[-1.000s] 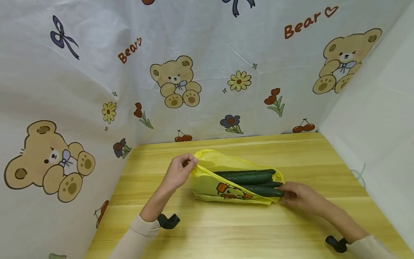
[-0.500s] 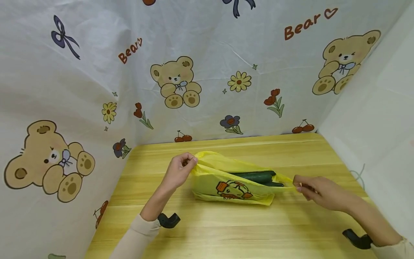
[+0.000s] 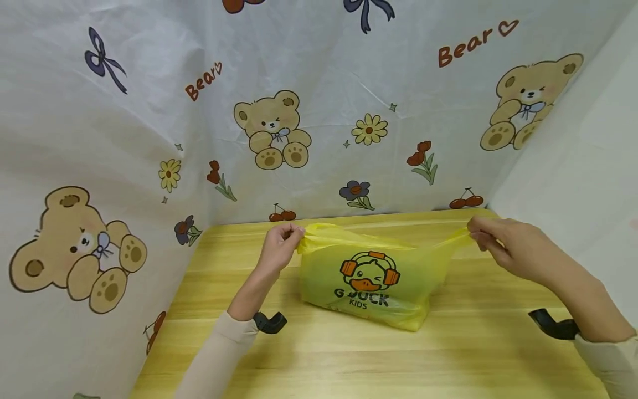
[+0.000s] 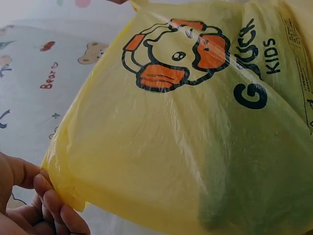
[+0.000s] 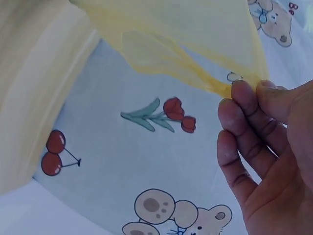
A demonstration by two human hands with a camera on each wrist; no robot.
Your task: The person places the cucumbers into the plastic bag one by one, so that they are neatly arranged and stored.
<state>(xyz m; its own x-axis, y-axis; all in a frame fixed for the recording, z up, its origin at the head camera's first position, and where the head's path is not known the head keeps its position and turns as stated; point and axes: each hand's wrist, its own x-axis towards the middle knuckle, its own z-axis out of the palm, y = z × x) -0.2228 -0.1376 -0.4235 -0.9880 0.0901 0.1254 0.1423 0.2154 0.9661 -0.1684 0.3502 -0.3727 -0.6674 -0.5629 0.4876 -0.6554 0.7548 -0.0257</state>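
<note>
A yellow plastic bag with a duck print hangs stretched between both hands over the wooden table. My left hand pinches its upper left corner; in the left wrist view the fingertips grip the gathered edge. At the upper right corner, my right hand pinches the other end between thumb and fingers, seen closely in the right wrist view on the bag's edge. The dark cucumbers inside are hidden in the head view; a dark green shape shows through the film in the left wrist view.
The wooden table extends in front of the bag. A white cloth printed with bears and flowers covers the back and left. A plain white wall stands at the right.
My right hand has moved from beside the cucumbers to the bag's right corner, then pulled it right and up. The bag's front has risen and now covers the cucumbers.
</note>
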